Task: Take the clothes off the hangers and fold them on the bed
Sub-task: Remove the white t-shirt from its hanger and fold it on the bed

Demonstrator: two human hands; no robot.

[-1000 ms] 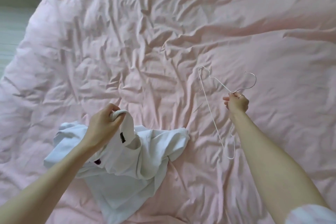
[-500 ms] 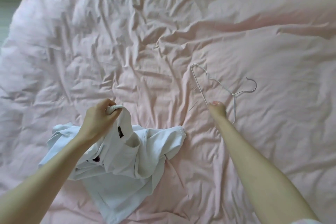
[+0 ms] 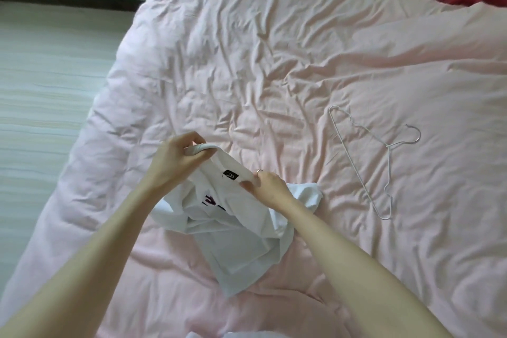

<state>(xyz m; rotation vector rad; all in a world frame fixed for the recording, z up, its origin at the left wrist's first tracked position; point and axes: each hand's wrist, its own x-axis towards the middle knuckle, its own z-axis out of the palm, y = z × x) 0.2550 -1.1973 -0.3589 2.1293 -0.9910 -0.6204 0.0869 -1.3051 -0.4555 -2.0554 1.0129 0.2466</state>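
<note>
Left hand (image 3: 175,162): grip pinches white shirt (image 3: 236,230) collar.
Right hand (image 3: 270,186): grip pinches collar too.
Hanger (image 3: 354,162): thin wire, flat on rumpled pink bed (image 3: 274,63).

Both bare forearms reach in from the near edge and converge toward the middle of the scene. The left arm comes in from the near left corner, angled up and to the right; the left hand (image 3: 175,159) is raised, its wrist bent, with fingers (image 3: 192,138) curled over and thumb pressed beneath, pinching a bunched edge of the white shirt (image 3: 236,228). The right arm enters from the near right and angles to the left; the right hand (image 3: 270,186) sits lower and nearer than the left, fingers curled, gripping the same shirt at its collar. A ring shows on one right finger.
</note>
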